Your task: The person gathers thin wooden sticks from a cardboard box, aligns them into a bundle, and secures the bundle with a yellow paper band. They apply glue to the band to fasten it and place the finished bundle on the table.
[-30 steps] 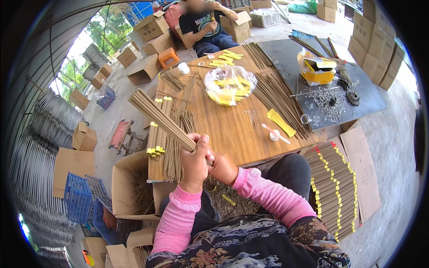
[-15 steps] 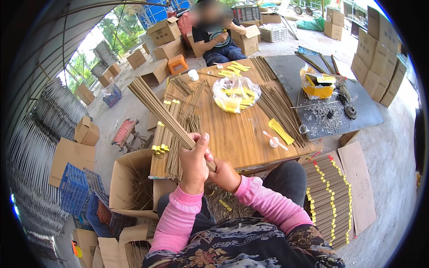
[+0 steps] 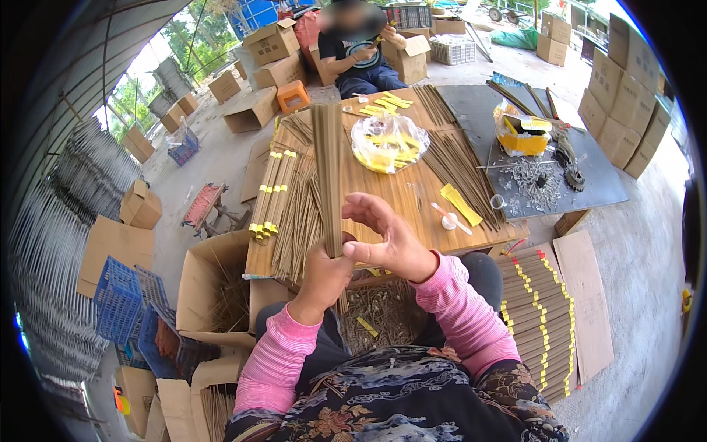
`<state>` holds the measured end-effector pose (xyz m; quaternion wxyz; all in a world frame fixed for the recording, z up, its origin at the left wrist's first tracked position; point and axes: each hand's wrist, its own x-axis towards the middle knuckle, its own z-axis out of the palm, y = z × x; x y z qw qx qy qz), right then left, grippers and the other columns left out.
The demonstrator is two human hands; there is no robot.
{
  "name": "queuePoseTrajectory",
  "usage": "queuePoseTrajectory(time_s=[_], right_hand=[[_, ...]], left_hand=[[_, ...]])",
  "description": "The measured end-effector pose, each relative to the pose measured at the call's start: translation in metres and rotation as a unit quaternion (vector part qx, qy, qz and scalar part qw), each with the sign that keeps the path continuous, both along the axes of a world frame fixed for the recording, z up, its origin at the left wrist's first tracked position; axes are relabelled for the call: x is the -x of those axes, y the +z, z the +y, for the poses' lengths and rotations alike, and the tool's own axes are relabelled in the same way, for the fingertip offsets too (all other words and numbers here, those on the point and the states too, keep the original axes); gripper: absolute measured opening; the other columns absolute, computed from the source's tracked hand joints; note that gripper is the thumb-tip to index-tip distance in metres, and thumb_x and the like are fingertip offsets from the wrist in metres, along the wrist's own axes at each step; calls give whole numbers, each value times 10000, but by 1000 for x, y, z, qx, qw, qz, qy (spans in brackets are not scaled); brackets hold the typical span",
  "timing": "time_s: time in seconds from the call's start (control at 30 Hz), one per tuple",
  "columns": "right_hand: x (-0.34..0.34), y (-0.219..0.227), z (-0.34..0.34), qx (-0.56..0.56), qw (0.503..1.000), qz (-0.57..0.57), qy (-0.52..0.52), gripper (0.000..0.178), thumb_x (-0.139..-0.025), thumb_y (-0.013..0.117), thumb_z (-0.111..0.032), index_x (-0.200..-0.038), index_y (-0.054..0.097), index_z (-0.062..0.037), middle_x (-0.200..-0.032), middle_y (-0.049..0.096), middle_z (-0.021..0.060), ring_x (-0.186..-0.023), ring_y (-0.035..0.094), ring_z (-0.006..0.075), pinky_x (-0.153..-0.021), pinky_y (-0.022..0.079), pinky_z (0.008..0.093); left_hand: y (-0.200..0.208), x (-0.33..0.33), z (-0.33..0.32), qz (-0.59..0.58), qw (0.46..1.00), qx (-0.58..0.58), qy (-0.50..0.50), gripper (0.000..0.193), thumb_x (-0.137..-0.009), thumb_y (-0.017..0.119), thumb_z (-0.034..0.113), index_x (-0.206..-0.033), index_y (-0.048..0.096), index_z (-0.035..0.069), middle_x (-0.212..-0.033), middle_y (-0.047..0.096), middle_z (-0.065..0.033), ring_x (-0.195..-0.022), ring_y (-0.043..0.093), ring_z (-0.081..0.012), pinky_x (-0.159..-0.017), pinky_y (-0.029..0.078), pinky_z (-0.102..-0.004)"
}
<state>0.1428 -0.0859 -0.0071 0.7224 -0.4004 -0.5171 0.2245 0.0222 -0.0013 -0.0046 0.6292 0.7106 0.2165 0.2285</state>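
My left hand (image 3: 320, 276) is closed round the lower part of a bundle of thin brown incense sticks (image 3: 328, 177), which stands nearly upright. Beside it, my right hand (image 3: 390, 239) has its fingers spread and curved, with its thumb at the bundle near my left hand. Loose incense sticks (image 3: 302, 221) lie on the wooden table just behind my left hand. To their left are several bundles with yellow bands (image 3: 270, 193). A clear plastic bag of yellow paper strips (image 3: 390, 147) sits farther back, and a yellow packet (image 3: 462, 204) lies to the right.
A cardboard box with sticks (image 3: 213, 291) stands left of my knees, near blue crates (image 3: 121, 302). On the right, banded bundles (image 3: 541, 317) lie stacked on cardboard. A grey board (image 3: 596, 184) holds a yellow box (image 3: 524, 136) and small clear pieces. Another person (image 3: 361, 55) sits across the table.
The bundle has swung from leaning left to nearly upright. My right hand has left the bundle's lower end and risen beside it with its fingers spread. The person opposite has raised their hands.
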Motion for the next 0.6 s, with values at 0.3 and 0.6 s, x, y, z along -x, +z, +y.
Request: queuePoseTrajectory(time_s=[0.3,0.6], right_hand=[[15,22,-5,17,928,313,203,241,-889,509,-241,-723,423,-88,-512,386,-2,-413,376,93,-387,337,240],[26,21,5,10,933,357,52,253,-867,544,-226,-684,418,-104,-493,343,-23,-386,328,75,-356,293,224]], left_hand=[[-12,8,-23,97,982,-16,-158,204,-813,628,150,-902,496,21,-533,455,13,-426,421,-60,-381,297,-201],[-32,-3,-20,3,987,-162,-22,204,-749,635,118,-894,550,3,-686,595,-27,-639,568,-127,-581,440,-283]])
